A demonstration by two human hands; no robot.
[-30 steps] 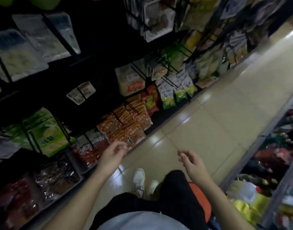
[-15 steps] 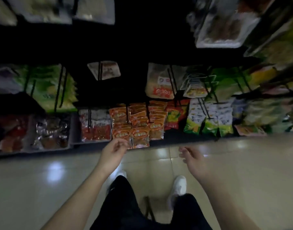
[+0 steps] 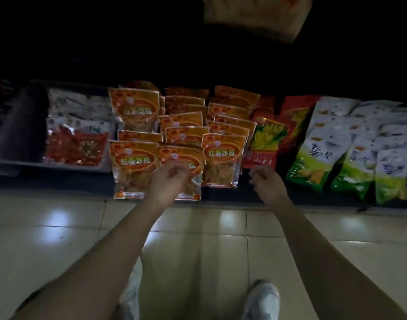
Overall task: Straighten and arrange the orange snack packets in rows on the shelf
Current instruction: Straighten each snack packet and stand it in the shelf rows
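Observation:
Several orange snack packets lie in three overlapping columns on the dark bottom shelf (image 3: 59, 181). The front left packet (image 3: 133, 167) and the front middle packet (image 3: 174, 152) hang over the shelf's front edge. The front right packet (image 3: 223, 160) sits a little further back. My left hand (image 3: 168, 183) hovers in front of the middle packet with loosely curled fingers; I cannot tell whether it touches it. My right hand (image 3: 267, 183), also loosely curled and holding nothing, is just right of the orange packets, below a red packet.
A red packet with yellow fries (image 3: 265, 144) borders the orange group on the right, then green-and-white bags (image 3: 318, 158). Red-and-white packets (image 3: 78, 144) in a tray lie to the left. Glossy floor tiles (image 3: 198, 239) and my white shoe (image 3: 262, 299) are below.
The view has swung to face the shelf and come much closer. Both hands have reached forward to the front row of orange packets, still holding nothing.

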